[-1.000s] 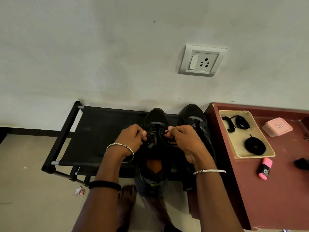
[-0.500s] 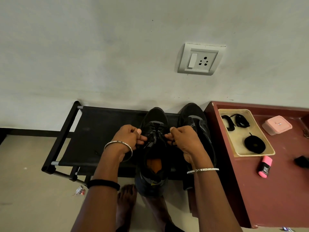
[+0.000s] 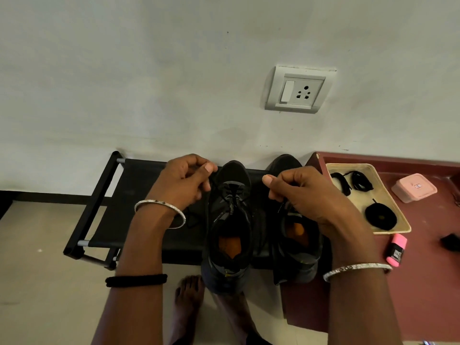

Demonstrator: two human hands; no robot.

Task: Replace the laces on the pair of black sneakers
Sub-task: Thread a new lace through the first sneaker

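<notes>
Head view. Item: black sneaker (image 3: 230,220), upright on the black fabric shoe rack (image 3: 139,195), toe to the wall, heel overhanging the rack's front edge, probably so that the eyelets faced the worker. Black lace (image 3: 232,195) crossed its tongue. Left hand (image 3: 184,185) and right hand (image 3: 303,195) were each curled and pinching a lace end, held apart above the rack, seemingly to even or tighten it. Second sneaker (image 3: 293,245) stood beside it on the rack, its lacing hidden by the right hand. Right of the rack: maroon table (image 3: 423,295), beige tray (image 3: 353,207) keeping coiled black laces (image 3: 380,216) within reach, pink box (image 3: 414,188), pink highlighter (image 3: 396,250).
</notes>
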